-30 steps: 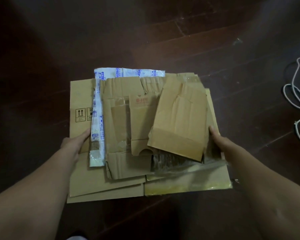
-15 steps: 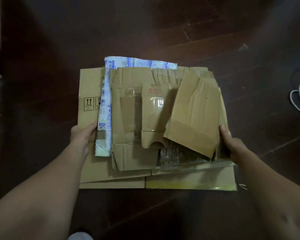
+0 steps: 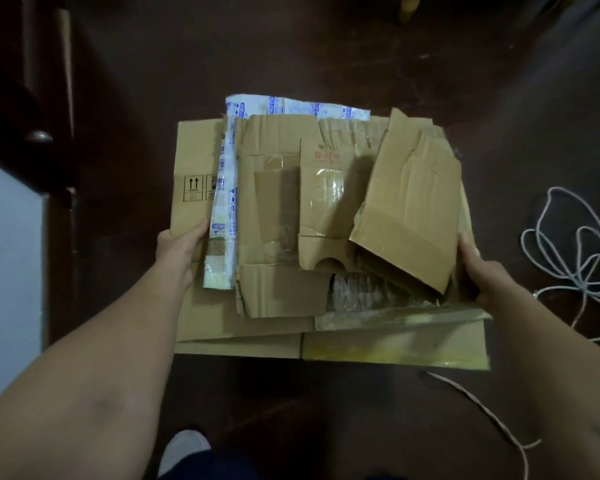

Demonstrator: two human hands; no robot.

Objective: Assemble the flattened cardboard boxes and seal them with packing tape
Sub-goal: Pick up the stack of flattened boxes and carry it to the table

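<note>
- A stack of flattened boxes (image 3: 278,327) is held level in front of the person, over a dark wooden floor (image 3: 326,57).
- The left hand (image 3: 179,251) grips the stack's left edge, thumb lying on top; the fingers underneath are hidden.
- The right hand (image 3: 482,275) grips the right edge the same way, thumb on top against the cardboard, fingers out of sight below.
- The bottom box (image 3: 194,150) is the widest, its long side running left to right; its printed arrows point away from the person.
- A white and blue printed piece (image 3: 226,216) lies on it, its long axis running away from the person.
- A small folded box (image 3: 409,202) sits on top at the right, long axis also running away, far end leaning left.
- A loose white cord (image 3: 575,258) lies on the floor, right of the stack.
</note>
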